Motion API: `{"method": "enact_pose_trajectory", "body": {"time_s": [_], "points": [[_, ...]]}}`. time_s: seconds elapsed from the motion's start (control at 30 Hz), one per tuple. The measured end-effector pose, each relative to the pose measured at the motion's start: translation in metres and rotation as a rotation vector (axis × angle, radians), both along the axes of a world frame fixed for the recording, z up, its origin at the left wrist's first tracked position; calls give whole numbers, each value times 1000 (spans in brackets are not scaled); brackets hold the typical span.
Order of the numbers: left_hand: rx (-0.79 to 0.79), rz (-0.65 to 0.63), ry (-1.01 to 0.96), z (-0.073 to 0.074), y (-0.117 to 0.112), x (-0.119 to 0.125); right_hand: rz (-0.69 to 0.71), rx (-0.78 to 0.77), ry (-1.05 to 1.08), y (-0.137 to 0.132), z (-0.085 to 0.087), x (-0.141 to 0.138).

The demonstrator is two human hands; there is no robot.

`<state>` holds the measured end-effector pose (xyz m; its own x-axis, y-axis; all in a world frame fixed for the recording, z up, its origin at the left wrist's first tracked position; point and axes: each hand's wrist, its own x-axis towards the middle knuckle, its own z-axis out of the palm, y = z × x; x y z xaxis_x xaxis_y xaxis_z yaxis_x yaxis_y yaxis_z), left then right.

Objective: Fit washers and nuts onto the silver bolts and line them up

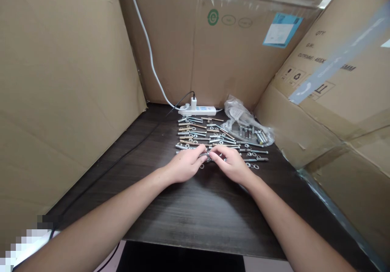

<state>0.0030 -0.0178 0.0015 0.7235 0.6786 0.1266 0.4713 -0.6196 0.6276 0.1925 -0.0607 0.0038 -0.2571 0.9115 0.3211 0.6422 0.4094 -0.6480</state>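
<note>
My left hand [186,165] is closed, its thumb and fingers pinching a silvery metal bolt [203,155] that points to the right. My right hand [230,164] meets it from the other side, fingertips pressed around a small ring-like washer [208,156] at the bolt's end. Whether a nut sits there too is hidden by the fingers. Just behind both hands lie rows of long bolts [192,142], silver and brass-coloured, with loose nuts and washers among them. A few more washers [256,167] lie right of my right hand, and one ring [202,166] is below the left fingertips.
A clear plastic bag [240,115] with metal sleeves in it lies at the back right. Behind the bolts stands a white power strip [199,110] with a plugged-in charger. A black cable [128,152] crosses the dark table [189,215]. Cardboard walls [170,52] enclose three sides.
</note>
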Motion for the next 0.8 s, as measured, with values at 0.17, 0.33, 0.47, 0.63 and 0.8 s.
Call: {"method": "enact_pose_trajectory", "body": {"time_s": [0.17,0.33,0.47,0.63,0.8], "points": [[0,3,-13,-1,2,0,3,67,18,1,-3,2],[-9,2,-15,-1,2,1,39,115,37,0,-5,1],[-17,-2,17,0,1,1,25,54,67,-1,-4,0],[-3,-4,32,1,1,0,5,0,22,1,-2,1],[9,-23,39,-1,1,-1,-1,-13,4,1,-1,1]]}}
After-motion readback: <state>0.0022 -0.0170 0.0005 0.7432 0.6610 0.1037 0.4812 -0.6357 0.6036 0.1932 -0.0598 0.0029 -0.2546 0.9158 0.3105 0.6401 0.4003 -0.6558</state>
